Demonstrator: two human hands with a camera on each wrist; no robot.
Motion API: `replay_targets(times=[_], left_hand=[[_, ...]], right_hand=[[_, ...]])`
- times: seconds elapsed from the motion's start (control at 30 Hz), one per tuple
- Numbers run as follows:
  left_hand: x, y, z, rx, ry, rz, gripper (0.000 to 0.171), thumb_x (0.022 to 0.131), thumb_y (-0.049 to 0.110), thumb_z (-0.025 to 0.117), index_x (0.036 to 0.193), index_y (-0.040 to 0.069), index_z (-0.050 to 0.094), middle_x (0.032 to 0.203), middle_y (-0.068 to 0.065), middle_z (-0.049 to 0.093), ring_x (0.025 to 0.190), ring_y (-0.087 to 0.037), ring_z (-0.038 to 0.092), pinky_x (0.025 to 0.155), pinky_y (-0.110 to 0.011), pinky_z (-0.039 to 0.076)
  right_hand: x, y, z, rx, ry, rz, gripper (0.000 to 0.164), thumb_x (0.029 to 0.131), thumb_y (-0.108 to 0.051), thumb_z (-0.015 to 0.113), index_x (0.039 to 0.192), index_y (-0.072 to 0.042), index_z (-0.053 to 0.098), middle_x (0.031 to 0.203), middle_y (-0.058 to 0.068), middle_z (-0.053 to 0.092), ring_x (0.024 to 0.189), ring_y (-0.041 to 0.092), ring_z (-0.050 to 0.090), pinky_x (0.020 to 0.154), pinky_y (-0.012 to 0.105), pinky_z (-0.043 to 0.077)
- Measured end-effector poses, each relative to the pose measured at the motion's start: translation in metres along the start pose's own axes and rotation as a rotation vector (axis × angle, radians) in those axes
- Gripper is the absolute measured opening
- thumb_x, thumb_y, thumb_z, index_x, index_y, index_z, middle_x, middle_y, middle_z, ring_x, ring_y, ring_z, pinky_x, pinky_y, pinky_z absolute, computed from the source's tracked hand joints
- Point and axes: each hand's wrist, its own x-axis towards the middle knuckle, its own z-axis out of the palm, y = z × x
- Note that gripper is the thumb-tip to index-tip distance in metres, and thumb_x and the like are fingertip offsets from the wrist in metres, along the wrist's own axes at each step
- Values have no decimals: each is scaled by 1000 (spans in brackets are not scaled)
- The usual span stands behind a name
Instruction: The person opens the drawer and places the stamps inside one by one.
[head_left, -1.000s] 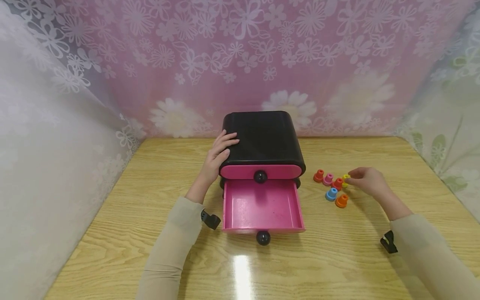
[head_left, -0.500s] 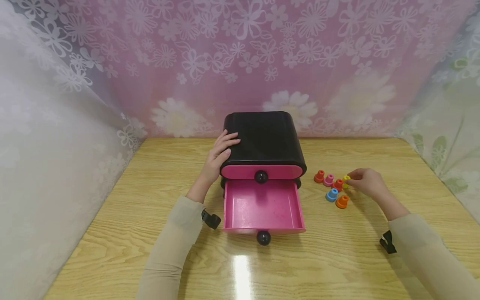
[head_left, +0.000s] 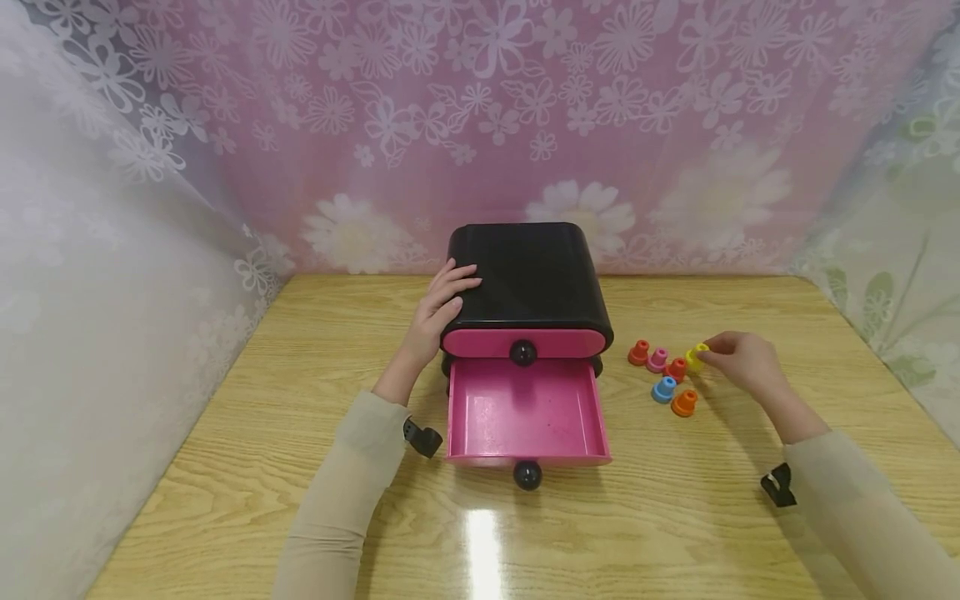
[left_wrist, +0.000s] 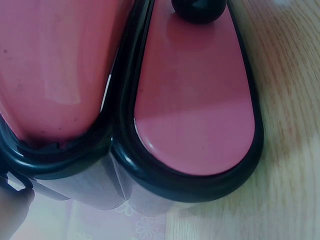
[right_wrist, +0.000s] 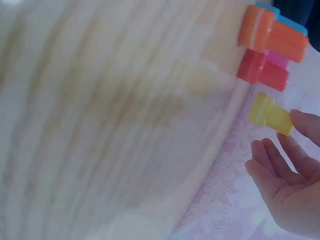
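A black cabinet (head_left: 525, 271) with pink drawers and round black knobs stands on the table. Its lower drawer (head_left: 525, 417) is pulled out, and the upper drawer (head_left: 483, 342) is in. Against the cabinet's left side rests my left hand (head_left: 435, 312), fingers extended over the top edge. Between thumb and finger, my right hand (head_left: 746, 364) pinches a small yellow stepped peg (right_wrist: 271, 115), which is raised off the table in the right wrist view. Near it are red pegs (head_left: 676, 369), a pink peg (head_left: 657, 360), a blue peg (head_left: 663, 389) and an orange peg (head_left: 684, 403).
The wooden table (head_left: 300, 467) spreads around the cabinet. Floral curtains (head_left: 450, 108) hang behind and along both sides. A black strap (head_left: 422, 438) is on the left wrist, and another strap (head_left: 778, 485) on the right.
My right hand has pinched the yellow peg and lifted it slightly, up and to the right of the red peg. The left hand and the cabinet stay in place.
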Motion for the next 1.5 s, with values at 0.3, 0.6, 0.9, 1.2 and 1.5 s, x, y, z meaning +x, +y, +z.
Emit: replay_targets(times=[0.3, 0.6, 0.9, 1.2, 1.5], left_hand=[[-1, -1, 0, -1, 1, 6, 31, 84, -7, 33, 109, -22, 46, 124, -37, 34, 127, -45, 9, 104, -43, 7], [-2, -1, -1, -5, 0, 9, 31, 84, -8, 33, 109, -21, 46, 125, -36, 35, 127, -44, 9, 104, -43, 6], [-2, -2, 0, -6, 4, 9, 31, 84, -7, 33, 109, -21, 47, 125, -36, 35, 127, -44, 9, 104, -43, 7], [-3, -36, -4, -13, 5, 31, 37, 90, 12, 37, 114, -12, 51, 129, -24, 39, 131, -29, 12, 105, -39, 7], [-3, -41, -4, -18, 13, 36, 41, 89, 19, 38, 113, -11, 52, 129, -24, 40, 131, -31, 11, 105, -40, 6]], right_hand=[[-14, -12, -10, 53, 98, -38, 47, 87, -33, 53, 105, 10, 56, 100, 30, 56, 88, 41, 52, 65, 46, 46], [-28, -19, -10, 200, 152, 28, 49, 83, -41, 56, 109, 0, 56, 102, 17, 58, 86, 22, 54, 64, 34, 48], [-54, -58, -14, 256, 136, -80, 41, 85, -32, 57, 109, 1, 57, 89, -10, 57, 73, -9, 50, 61, 12, 44], [-68, -82, -11, 311, 102, -136, 35, 84, -29, 59, 106, -2, 58, 88, -14, 59, 75, -3, 56, 63, 15, 45], [-79, -109, -5, 336, 76, -186, 31, 83, -25, 61, 104, -2, 61, 95, 4, 62, 78, 1, 59, 64, 17, 48]])
